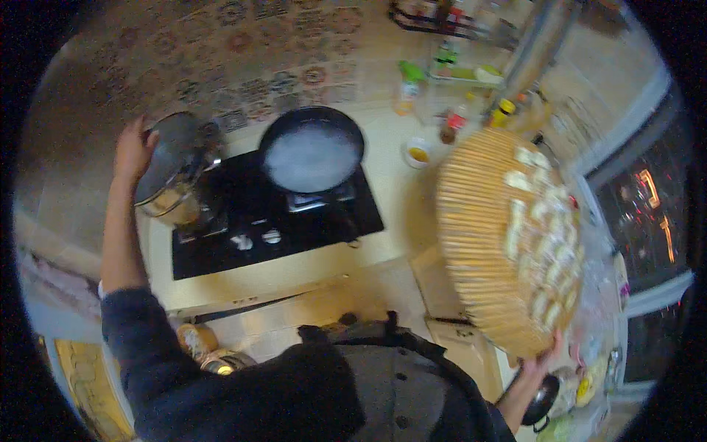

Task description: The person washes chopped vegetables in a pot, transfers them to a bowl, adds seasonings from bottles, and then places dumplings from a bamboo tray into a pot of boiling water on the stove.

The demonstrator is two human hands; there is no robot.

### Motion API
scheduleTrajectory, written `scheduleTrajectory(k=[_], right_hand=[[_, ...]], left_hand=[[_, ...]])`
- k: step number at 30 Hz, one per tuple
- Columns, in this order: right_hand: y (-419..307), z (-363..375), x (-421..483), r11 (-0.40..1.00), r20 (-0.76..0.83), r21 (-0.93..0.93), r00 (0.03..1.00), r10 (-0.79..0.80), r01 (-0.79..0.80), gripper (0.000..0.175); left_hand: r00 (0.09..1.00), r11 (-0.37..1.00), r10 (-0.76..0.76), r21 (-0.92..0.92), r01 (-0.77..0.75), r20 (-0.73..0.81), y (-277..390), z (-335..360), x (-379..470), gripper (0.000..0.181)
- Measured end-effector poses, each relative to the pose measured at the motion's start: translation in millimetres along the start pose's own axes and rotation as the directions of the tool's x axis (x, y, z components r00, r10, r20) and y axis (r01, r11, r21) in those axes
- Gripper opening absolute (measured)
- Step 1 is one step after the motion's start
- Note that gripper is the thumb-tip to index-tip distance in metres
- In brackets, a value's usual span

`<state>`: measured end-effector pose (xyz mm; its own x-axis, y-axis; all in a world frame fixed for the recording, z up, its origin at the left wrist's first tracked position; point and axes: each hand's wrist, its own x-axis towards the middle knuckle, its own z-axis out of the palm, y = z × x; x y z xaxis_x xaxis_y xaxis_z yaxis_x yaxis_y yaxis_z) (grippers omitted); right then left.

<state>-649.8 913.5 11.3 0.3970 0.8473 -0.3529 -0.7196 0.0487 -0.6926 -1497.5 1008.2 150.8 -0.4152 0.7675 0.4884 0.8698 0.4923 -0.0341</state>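
At the left, my left hand (134,148) grips the edge of a large round grey pot lid (170,153). A shiny metal pot (175,205) shows just below the lid; blur hides whether they touch. On the right, my right hand (541,360) holds the near rim of a big round slatted tray (475,237). Pale, floured pieces of food, like dumplings (552,259), cover its right part, and the left part shows bare slats. Between my hands a dark frying pan (314,152) sits on the black cooktop (265,215). Whitish, cloudy contents fill the pan.
A small white bowl (417,153) with yellow liquid stands right of the pan. Behind it are a green-topped spray bottle (410,85), a red-labelled bottle (454,124) and a yellow-capped bottle (501,113). A dark pan (544,396) lies near my right forearm. A window (643,221) borders the right side.
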Motion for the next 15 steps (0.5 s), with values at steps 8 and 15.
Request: scheduleTrajectory(k=[8,15], right_hand=[[26.0,14.5,43.7,0.987,0.33,-0.055,0.931,0.158,-0.148,0.051],[51.5,57.8,45.0,0.909,0.482,-0.223,0.771,0.416,-0.351,0.056]], left_hand=[[0.787,0.052,0.494,-0.916,0.397,0.369,228.0,-46.5,-214.8,0.065],[0.689,-0.652,0.575,-0.26,0.712,0.441,315.8,-54.7,-349.1,0.069]])
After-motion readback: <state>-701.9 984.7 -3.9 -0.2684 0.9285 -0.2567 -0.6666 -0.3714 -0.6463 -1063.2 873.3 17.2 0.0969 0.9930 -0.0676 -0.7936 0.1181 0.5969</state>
